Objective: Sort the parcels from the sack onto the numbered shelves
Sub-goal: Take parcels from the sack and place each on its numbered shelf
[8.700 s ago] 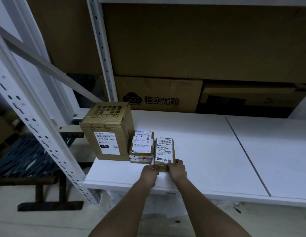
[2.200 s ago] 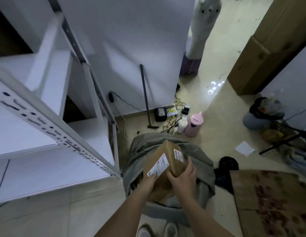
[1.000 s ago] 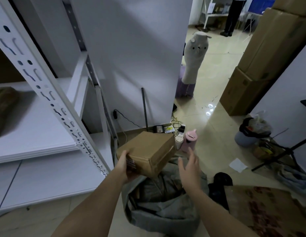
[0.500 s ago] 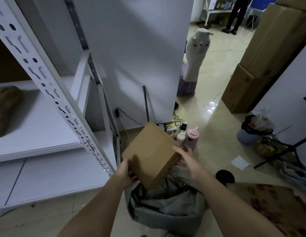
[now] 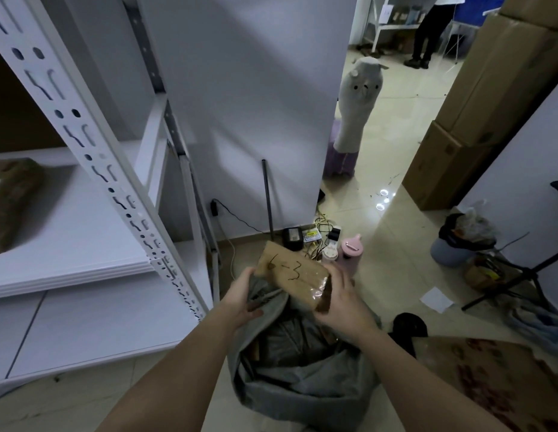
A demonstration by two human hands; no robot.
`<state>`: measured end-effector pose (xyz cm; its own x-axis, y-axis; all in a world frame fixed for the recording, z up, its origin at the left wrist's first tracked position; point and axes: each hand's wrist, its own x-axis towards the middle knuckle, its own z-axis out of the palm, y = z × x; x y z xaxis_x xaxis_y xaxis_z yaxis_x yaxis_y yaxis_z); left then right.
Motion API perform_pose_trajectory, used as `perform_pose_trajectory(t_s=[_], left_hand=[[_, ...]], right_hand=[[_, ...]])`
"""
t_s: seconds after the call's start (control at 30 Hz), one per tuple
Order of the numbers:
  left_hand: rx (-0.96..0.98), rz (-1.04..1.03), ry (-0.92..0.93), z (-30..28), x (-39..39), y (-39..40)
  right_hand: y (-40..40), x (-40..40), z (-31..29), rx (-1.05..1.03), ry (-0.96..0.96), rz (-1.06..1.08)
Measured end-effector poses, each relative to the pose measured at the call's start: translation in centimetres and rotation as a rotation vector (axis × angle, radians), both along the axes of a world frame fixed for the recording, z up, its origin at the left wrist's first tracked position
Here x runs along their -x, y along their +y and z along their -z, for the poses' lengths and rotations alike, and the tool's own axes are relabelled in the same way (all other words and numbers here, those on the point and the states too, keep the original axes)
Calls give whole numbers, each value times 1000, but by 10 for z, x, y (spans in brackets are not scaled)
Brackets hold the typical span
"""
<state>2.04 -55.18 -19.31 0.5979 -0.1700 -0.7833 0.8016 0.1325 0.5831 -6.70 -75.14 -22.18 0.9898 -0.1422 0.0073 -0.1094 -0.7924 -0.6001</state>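
I hold a brown cardboard parcel (image 5: 290,272) above the open grey sack (image 5: 302,381) on the floor. Handwriting that looks like "6-3" shows on its upturned face. My left hand (image 5: 240,299) holds its left end from below, thumb on the edge. My right hand (image 5: 341,299) grips its right end, fingers wrapped around the taped side. More parcels lie dark inside the sack. The white metal shelves (image 5: 84,232) stand to the left.
A brown parcel (image 5: 12,201) lies on the upper left shelf. Behind the sack sit cables, a charger and a pink bottle (image 5: 351,249). Stacked cardboard boxes (image 5: 477,120), a bin, a tripod and a flat carton (image 5: 489,381) fill the right. A person stands far back.
Within the last second I have turned the parcel over between both hands, so a handwritten face now points up. It sits a little lower and flatter over the sack.
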Motion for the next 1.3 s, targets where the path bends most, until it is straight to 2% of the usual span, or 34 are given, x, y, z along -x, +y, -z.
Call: perform_pose_trajectory(t_s=[0.1, 0.27, 0.37, 0.47, 0.53, 0.6, 0.63, 0.73, 0.8, 0.83, 0.93, 1.1, 1.3], left_hand=[[-11, -8, -33, -6, -5, 7], [21, 29, 27, -10, -8, 25], [-57, 72, 45, -9, 0, 37], [-107, 33, 34, -11, 11, 44], [-124, -10, 16, -12, 21, 48], [-120, -48, -21, -12, 30, 54], [-114, -70, -38, -10, 33, 58], [-123, -123, -69, -12, 55, 69], [-118, -152, -74, -11, 78, 79], [-110, -160, -71, -11, 90, 83], [-131, -188, -62, -14, 137, 99], [-213, -264, -27, -18, 196, 136], [-234, -337, 6, -27, 237, 208]], right_hand=[[0, 1, 0, 170, -47, -167], [11, 4, -4, 375, -206, -390], [18, 6, -5, 460, -314, -477], [25, 15, -9, 509, -227, -466], [29, 25, -15, 489, -90, -391], [37, 35, -19, 334, 91, -240], [42, 37, -19, 162, 182, -117], [66, 43, -24, -599, 371, 338], [80, 53, -29, -886, 509, 460], [87, 60, -30, -945, 553, 461], [105, 89, -26, -934, 621, 396], [145, 124, -20, -908, 641, 334], [212, 131, -24, -870, 666, 227]])
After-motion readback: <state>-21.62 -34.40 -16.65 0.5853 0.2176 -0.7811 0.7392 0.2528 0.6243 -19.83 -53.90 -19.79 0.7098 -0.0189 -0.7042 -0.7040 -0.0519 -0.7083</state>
